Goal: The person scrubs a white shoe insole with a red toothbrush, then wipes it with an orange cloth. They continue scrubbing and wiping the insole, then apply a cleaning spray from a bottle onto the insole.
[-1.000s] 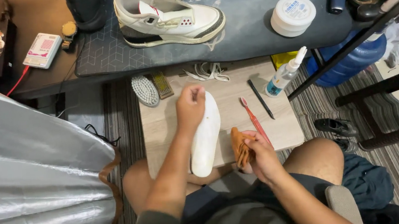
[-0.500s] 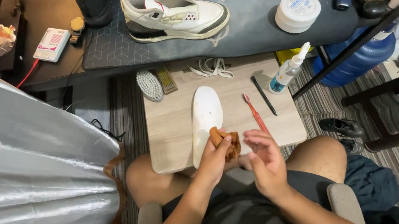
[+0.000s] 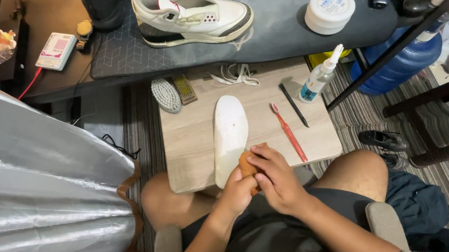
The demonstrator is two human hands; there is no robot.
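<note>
A white shoe insole (image 3: 230,134) lies lengthwise on a small wooden board (image 3: 193,146) across my knees. Both hands meet at the insole's near end, over a small orange-brown cloth (image 3: 246,167). My left hand (image 3: 236,191) grips the cloth from below. From the right, my right hand (image 3: 276,177) closes around the same cloth, its fingers curled over the top. A red toothbrush (image 3: 289,132) lies on the board just right of the insole.
On the board lie a black pen (image 3: 293,104), a spray bottle (image 3: 319,76), white laces (image 3: 234,75) and two brushes (image 3: 167,95). A white sneaker (image 3: 189,14) and a white jar (image 3: 329,10) sit on the dark desk mat behind. Silver fabric (image 3: 37,209) fills the left.
My left hand has left the insole's far end and come back to the near end. Both hands now hold the orange cloth together, where earlier only the right one did.
</note>
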